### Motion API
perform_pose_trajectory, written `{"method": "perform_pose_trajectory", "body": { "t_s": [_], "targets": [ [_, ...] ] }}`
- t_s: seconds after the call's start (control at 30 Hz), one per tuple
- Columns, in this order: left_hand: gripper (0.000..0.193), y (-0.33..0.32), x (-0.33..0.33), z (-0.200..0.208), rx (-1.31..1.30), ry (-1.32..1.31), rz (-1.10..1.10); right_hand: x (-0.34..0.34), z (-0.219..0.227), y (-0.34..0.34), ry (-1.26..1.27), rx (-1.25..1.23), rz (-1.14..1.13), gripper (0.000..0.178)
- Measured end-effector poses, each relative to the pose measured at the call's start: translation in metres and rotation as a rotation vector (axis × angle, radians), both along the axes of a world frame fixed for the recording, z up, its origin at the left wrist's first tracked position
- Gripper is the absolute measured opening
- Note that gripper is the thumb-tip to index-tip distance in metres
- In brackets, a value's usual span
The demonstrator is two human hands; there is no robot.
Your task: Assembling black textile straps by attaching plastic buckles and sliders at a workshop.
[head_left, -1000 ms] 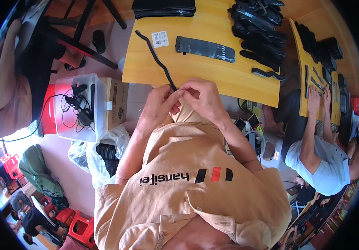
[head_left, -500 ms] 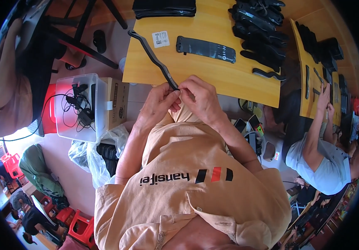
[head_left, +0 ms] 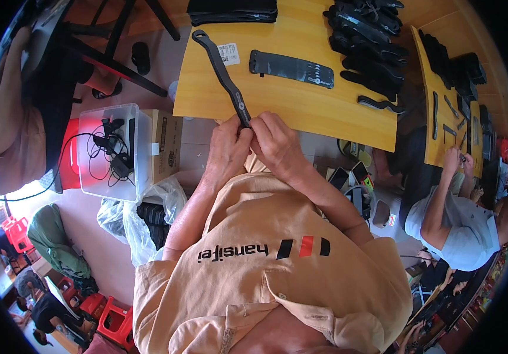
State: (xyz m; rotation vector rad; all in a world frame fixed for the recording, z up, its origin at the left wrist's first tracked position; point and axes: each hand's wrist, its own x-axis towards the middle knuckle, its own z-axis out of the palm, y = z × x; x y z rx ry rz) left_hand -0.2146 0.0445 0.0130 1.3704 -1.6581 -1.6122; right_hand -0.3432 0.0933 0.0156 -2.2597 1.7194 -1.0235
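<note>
A long, narrow black strap [head_left: 223,79] with a small loop at its far end reaches from my fingers over the table's front edge. Small pale print marks its near part. My left hand [head_left: 227,147] pinches its near end from the left, while my right hand [head_left: 274,144] grips the same end from the right. The fingers of both hands meet and hide that end. Beyond them on the yellow table [head_left: 324,112] lies a wide, flat black band [head_left: 292,69], with a white label [head_left: 229,54] to its left, partly behind the strap.
More black straps lie piled [head_left: 369,41] at the table's right, near a single wavy strap [head_left: 381,105]. Folded black bands [head_left: 233,13] are stacked at the back. A clear bin [head_left: 91,180] of cables and a cardboard box [head_left: 165,147] stand left. A co-worker's hands [head_left: 457,158] work at right.
The strap has turned and straightened, its looped end shifting up and right so that it partly covers the label. Its printed side now shows. My hands have closed together around its near end.
</note>
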Motion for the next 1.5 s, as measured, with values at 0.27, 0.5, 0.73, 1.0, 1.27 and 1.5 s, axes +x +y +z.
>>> {"method": "perform_pose_trajectory", "body": {
  "t_s": [0.27, 0.5, 0.73, 1.0, 1.27, 1.5],
  "targets": [
    [0.018, -0.003, 0.004, 0.007, -0.132, -0.232, -0.098, -0.005, 0.002, -0.003, 0.125, 0.033, 0.109, 0.022],
    [0.022, -0.003, 0.009, 0.02, 0.008, -0.124, -0.121, -0.018, 0.008, -0.012, -0.209, 0.143, 0.144, 0.015],
    [0.036, 0.001, 0.012, 0.033, -0.19, -0.236, -0.18, -0.025, 0.01, -0.011, -0.902, 0.638, 0.107, 0.005],
    [0.028, 0.003, 0.018, 0.036, -0.369, -0.27, -0.223, -0.021, 0.014, -0.013, -0.986, 0.739, 0.187, 0.006],
    [0.03, 0.001, 0.024, 0.041, -0.181, -0.076, -0.14, -0.019, 0.022, -0.015, -0.841, 0.581, 0.225, 0.005],
    [0.034, 0.001, 0.029, 0.061, -0.087, -0.003, -0.196, -0.022, 0.042, -0.012, -0.506, 0.401, 0.325, 0.02]
  ]
}}
